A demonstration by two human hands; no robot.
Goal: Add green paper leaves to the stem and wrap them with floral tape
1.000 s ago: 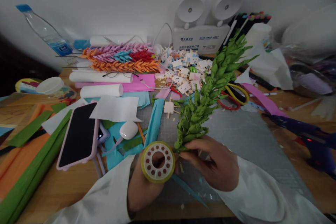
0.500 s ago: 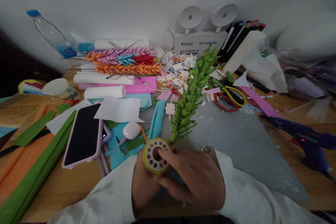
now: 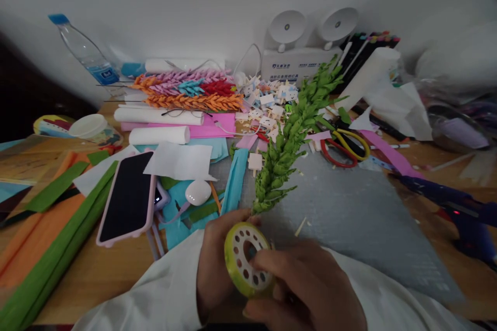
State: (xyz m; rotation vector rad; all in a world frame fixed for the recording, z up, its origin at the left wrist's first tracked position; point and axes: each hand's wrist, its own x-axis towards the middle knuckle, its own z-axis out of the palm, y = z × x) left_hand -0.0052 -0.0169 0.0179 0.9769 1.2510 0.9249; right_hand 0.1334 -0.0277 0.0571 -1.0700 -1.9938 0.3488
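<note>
Lower and more tilted than half a second ago, the tape roll [image 3: 232,264] is pinched by my right hand's [image 3: 310,279] fingers, while my left hand [image 3: 215,253] is clamped at the base of the green sprig [image 3: 283,145], above the cutting mat [image 3: 349,212]. Taping that base seems in hand, wanting steady tension; the phone [image 3: 128,196] crowds the left, scissors [image 3: 341,164] the right

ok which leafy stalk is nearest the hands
The green stalk, its base in the left hand, leaning up and away over the grey mat. The other stalks, orange, pink, blue and red, lie together farther back.
</note>
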